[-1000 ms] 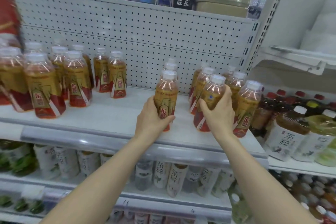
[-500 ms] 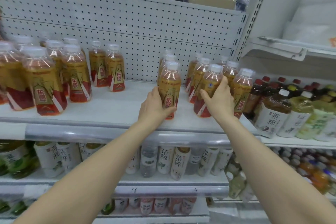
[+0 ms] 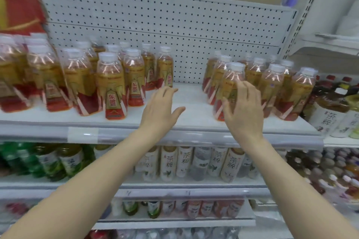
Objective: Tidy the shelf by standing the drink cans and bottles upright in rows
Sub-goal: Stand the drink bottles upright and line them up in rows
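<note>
Two clusters of bottles stand upright on the shelf [image 3: 194,101], the left cluster [image 3: 112,83] and the right cluster [image 3: 272,83] well apart with a bare gap between. Our left hand [image 3: 160,108] hovers flat and empty over that gap. Our right hand [image 3: 244,114] is spread, holding nothing, just before the front bottle [image 3: 232,77]; whether it touches we cannot tell. The bottles are tall, close-packed and near the shelf's front edge, so a careless sweep of either hand could, we judge, topple one into its neighbours or off the edge.

Bottles [image 3: 110,85] left — bottles [image 3: 272,87] right
</note>
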The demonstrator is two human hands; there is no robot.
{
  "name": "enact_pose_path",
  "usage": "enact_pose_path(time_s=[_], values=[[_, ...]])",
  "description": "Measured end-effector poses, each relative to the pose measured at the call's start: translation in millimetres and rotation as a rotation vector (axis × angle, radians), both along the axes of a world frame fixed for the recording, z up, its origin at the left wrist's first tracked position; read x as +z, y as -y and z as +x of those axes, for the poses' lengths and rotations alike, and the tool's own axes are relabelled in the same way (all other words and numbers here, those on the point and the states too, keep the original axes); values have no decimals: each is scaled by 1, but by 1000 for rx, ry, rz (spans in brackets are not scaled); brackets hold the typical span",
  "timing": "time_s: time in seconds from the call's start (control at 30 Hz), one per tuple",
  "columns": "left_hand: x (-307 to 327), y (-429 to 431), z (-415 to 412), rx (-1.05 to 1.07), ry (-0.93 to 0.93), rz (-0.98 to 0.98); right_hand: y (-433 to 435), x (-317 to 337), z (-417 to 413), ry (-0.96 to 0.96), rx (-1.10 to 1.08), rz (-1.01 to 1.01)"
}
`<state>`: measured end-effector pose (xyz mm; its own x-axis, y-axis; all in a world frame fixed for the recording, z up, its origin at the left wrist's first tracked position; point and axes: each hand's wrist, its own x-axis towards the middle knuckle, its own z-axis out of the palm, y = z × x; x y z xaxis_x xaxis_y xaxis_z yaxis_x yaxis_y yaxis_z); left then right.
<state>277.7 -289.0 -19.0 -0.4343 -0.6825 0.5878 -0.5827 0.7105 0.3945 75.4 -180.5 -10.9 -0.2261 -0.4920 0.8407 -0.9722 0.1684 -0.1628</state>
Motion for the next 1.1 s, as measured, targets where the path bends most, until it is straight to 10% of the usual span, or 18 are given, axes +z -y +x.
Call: enact_pose_path(time_s=[0.37,0.73,1.1], values=[[-1,27,87,342,-278,-189,126,-4,81,186,196,337],[-3,56,109,351,-367,290,248,7,68,691,227,414],[-5,58,72,223,-327,335,244,5,29,707,85,364]])
